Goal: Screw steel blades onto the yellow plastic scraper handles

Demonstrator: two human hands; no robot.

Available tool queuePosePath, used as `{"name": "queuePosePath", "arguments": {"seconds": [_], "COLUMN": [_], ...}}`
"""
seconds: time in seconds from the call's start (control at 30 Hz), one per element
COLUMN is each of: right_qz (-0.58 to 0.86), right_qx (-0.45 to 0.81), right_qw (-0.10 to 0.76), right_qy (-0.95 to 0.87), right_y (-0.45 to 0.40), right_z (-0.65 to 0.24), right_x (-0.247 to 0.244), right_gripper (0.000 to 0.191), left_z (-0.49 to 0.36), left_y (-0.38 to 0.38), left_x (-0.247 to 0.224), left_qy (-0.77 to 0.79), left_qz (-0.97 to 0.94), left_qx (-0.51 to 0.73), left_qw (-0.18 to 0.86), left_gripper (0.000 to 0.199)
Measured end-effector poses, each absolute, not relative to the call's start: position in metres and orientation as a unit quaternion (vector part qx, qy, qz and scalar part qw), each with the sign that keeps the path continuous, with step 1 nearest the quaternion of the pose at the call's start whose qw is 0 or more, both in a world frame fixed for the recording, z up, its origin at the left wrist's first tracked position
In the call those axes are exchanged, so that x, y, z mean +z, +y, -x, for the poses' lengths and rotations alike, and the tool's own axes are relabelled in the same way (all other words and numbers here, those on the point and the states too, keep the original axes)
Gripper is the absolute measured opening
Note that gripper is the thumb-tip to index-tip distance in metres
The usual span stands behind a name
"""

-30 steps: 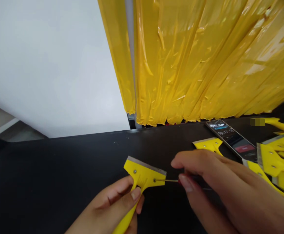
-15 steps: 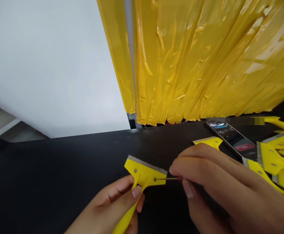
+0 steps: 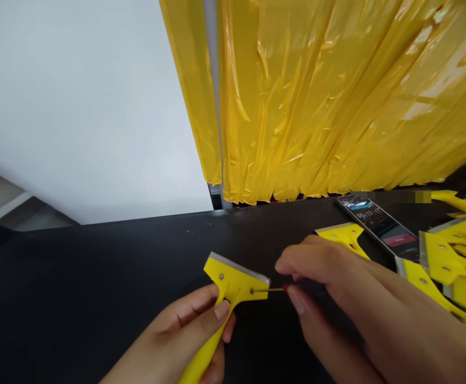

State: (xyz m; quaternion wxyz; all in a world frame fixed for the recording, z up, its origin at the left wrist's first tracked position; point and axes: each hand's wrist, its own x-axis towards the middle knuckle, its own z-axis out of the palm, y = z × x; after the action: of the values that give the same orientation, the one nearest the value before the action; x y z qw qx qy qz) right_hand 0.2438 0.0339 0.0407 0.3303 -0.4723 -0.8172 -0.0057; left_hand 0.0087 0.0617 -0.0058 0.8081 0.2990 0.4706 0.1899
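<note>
Left grip [image 3: 184,325] clenches a yellow scraper [image 3: 233,282] by its handle at six o'clock above the bench [image 3: 96,277]; right grip [image 3: 337,298] pinches a thin screwdriver [image 3: 268,290], its tip at the blade-holder screw [image 3: 252,290].

A black tabletop [image 3: 96,298] runs across the lower half of the view. On it, toward the right, lies a smartphone [image 3: 378,229] with a lit screen showing a time readout. Beside it sit a loose yellow scraper [image 3: 342,236] and a heap of yellow scrapers [image 3: 455,266]. Behind, creased yellow plastic sheeting [image 3: 316,96] hangs beside a white panel [image 3: 76,106].
</note>
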Motion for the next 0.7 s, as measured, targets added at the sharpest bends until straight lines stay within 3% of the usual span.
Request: {"name": "queuePosePath", "arguments": {"seconds": [0.17, 0.4, 0.57, 0.7], "right_qz": [0.490, 0.446, 0.448, 0.472], "right_qx": [-0.001, 0.056, 0.011, 0.044], "right_qw": [0.325, 0.304, 0.340, 0.328], "right_qy": [-0.809, -0.840, -0.827, -0.817], "right_y": [0.037, 0.037, 0.036, 0.035], "right_z": [-0.246, -0.253, -0.249, -0.247], "right_x": [0.037, 0.045, 0.043, 0.043], "right_gripper": [0.022, 0.025, 0.041, 0.034], "left_z": [-0.009, -0.007, -0.005, -0.005], "left_y": [0.063, 0.060, 0.059, 0.061], "left_x": [-0.002, -0.008, -0.015, -0.016], "left_qy": [0.468, 0.469, 0.464, 0.453], "left_qz": [-0.295, -0.305, -0.314, -0.312], "left_qx": [0.190, 0.196, 0.193, 0.199], "left_qw": [0.811, 0.805, 0.805, 0.811], "left_gripper": [0.032, 0.032, 0.032, 0.033]}}
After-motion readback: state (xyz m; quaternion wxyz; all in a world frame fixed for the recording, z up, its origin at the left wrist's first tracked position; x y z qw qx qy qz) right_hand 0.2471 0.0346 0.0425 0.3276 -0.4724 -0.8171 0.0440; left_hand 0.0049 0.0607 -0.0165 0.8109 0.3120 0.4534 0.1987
